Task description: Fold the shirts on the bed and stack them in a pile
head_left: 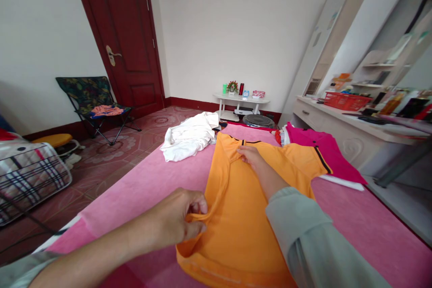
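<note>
An orange short-sleeved shirt point(249, 216) with black trim lies spread on a pink bed cover point(145, 193), its left side partly folded inward. With thumb and fingers, my left hand point(184, 216) pinches the folded edge near the shirt's lower left. Farther up, by the collar and shoulder, my right hand point(251, 155) has its fingers closed on the fabric. The orange sleeve on the right lies flat, with a black band at its cuff.
A crumpled white garment point(192, 135) lies beyond the shirt, and a magenta garment point(324, 144) lies at its right. A dresser point(347, 130) with a red basket point(347, 100) borders the right. A folding chair point(94, 99) and checked bag point(37, 180) stand left.
</note>
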Available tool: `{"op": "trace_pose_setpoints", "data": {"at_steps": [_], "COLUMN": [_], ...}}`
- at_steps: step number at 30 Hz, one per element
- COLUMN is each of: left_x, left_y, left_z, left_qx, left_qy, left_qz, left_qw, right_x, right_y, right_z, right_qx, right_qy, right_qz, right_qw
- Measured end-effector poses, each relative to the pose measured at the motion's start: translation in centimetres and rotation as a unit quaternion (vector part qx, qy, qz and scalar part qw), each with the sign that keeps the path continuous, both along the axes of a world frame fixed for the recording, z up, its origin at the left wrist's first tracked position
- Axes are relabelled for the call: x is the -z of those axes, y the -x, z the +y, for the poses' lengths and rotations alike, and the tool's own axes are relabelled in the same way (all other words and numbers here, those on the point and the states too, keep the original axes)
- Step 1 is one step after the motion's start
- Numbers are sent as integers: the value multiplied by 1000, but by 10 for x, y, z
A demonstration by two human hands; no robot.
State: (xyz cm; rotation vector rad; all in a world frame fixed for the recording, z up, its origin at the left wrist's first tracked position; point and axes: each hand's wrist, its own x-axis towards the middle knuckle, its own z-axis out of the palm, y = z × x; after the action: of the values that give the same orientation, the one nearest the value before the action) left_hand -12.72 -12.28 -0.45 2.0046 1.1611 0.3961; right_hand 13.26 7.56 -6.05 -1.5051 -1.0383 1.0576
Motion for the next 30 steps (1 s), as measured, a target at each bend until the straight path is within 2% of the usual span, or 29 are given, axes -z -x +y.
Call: {"op": "trace_pose_setpoints", "data": {"at_steps": [5, 8, 10, 12, 15, 17, 19, 20, 21, 22, 24, 26, 27, 30], "left_x": [-16, -21, -20, -16, -10, -9, -8, -7, -4, -1, 12, 30, 40, 67], "left_y": [-25, -39, -48, -54, -62, -69, -78, -85, -92, -100, -116, -130, -136, -144], "left_z": [-13, -17, -18, -18, -14, -5, 12, 24, 38, 53, 83, 109, 120, 139], "left_qx": [8, 40, 73, 89, 161, 243, 283, 274, 248, 210, 96, 0, -33, -67], "left_qy": [-32, -64, -71, -69, -10, 76, 164, 175, 155, 103, -70, -193, -225, -252], "left_qz": [34, 56, 66, 62, 49, 45, 34, 26, 20, 19, 37, 68, 94, 174], "left_qw": [999, 996, 993, 992, 986, 966, 945, 945, 956, 972, 992, 979, 969, 950], "right_x": [-4, -7, -2, 9, 27, 35, 37, 37, 36, 35, 33, 33, 34, 36], "right_y": [-11, -26, -38, -49, -61, -64, -62, -61, -59, -58, -56, -57, -58, -63], "right_z": [7, 8, 8, 7, 1, -5, -9, -11, -12, -13, -12, -11, -10, -9], "right_qx": [26, 27, 38, 65, 100, 109, 112, 111, 107, 98, 73, 52, 47, 64], "right_qy": [-86, -153, -189, -196, -176, -165, -160, -156, -150, -144, -128, -118, -116, -123], "right_qz": [33, 42, 3, -92, -212, -236, -271, -297, -326, -355, -400, -415, -418, -415], "right_qw": [995, 987, 981, 974, 956, 951, 943, 935, 927, 918, 904, 901, 900, 899]}}
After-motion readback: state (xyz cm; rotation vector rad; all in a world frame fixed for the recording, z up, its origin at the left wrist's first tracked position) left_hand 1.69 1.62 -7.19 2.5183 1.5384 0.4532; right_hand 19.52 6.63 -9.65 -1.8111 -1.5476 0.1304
